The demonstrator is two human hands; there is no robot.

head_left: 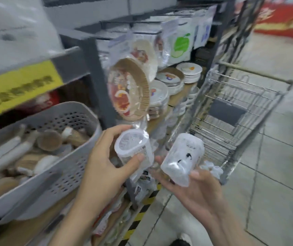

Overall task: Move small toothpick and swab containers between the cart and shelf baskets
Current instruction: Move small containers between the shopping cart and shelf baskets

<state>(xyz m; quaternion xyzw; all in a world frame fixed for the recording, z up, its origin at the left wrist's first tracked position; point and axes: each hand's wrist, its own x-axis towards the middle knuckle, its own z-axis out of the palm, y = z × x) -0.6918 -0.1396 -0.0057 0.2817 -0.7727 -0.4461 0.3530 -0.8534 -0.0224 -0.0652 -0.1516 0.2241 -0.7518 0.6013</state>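
Two hands meet low in the aisle, each with a small clear container. Largest of all, the dark metal shelf (pixel 88 55) rises beyond and left of them, hung with packs of paper plates (pixel 128 91). The wire cart (pixel 234 110) stands beyond the right hand, on the tiled floor (pixel 275 166). Left of the left hand, the grey perforated basket (pixel 67 164) sits on the shelf, filled with wrapped, brownish goods that blur keeps me from naming. The left hand (pixel 104 167) curls its thumb and fingers round a white-lidded container (pixel 133 148), tilted lid toward the camera, just right of the basket rim. The right hand (pixel 191 189), palm up, cradles a plastic-wrapped container (pixel 183 158) against its thumb and fingertips; it is probably a swab tub, though the print is unreadable. The two containers are near each other but apart, between basket and cart.
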